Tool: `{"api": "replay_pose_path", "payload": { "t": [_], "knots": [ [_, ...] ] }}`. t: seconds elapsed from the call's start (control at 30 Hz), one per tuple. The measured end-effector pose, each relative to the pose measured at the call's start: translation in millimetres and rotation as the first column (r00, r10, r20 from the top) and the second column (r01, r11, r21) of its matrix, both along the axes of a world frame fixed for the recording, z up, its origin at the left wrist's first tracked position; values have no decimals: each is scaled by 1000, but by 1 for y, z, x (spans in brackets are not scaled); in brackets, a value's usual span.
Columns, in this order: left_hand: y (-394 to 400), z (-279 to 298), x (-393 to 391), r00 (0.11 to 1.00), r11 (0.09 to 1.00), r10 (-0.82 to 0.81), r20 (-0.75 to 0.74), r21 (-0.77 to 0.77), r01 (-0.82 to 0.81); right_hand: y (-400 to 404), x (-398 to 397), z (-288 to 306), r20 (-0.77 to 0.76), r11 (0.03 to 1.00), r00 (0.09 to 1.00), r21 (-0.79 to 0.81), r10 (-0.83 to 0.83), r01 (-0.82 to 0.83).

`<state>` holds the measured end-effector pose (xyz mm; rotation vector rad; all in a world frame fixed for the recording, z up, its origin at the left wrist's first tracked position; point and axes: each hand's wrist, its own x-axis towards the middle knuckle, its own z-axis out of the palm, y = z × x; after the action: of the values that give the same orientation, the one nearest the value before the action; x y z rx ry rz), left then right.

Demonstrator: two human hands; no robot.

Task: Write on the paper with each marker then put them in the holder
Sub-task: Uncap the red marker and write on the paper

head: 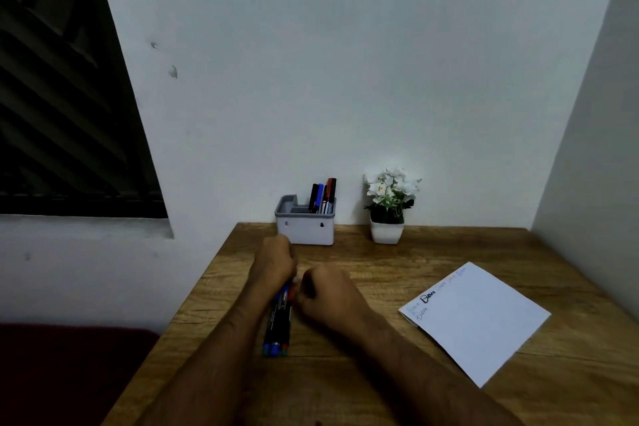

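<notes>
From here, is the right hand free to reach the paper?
Probably yes: the paper lies flat on the table just right of the right hand, nothing between them, though that hand seems busy at the markers.

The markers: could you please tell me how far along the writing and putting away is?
Done: several markers stand in the holder, and the paper bears a few written words. In hand: the left hand holds a bundle of markers; the right hand is at their upper end. Left: writing with these and putting them in the holder.
</notes>
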<state>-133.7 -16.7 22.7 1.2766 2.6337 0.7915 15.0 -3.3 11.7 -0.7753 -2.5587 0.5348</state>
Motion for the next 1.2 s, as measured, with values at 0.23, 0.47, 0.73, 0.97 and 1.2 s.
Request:
{"api": "replay_pose_path", "payload": {
  "t": [0.23, 0.47, 0.73, 0.97, 1.2],
  "knots": [
    [-9, -8, 0, 1000, 1000, -12, 4, 9, 12, -17, 0, 0, 74, 994, 996, -93, -45, 52],
    [-14, -5, 11, 999, 999, -22, 45, -42, 24, -26, -5, 6, 110, 980, 984, -127, -143, 156],
    [-2, -11, 16, 998, 999, 2, 61, -46, 1, -27, -8, 4, 152, 961, 956, -79, -252, 266],
    [12, -10, 30, 999, 1000, -12, 49, -20, 13, -19, -2, -2, 103, 961, 962, -85, -253, 262],
    [19, -7, 38, 998, 998, -15, 66, -52, 19, -8, 15, 4, 54, 941, 955, -166, -291, 296]
  ]
}}
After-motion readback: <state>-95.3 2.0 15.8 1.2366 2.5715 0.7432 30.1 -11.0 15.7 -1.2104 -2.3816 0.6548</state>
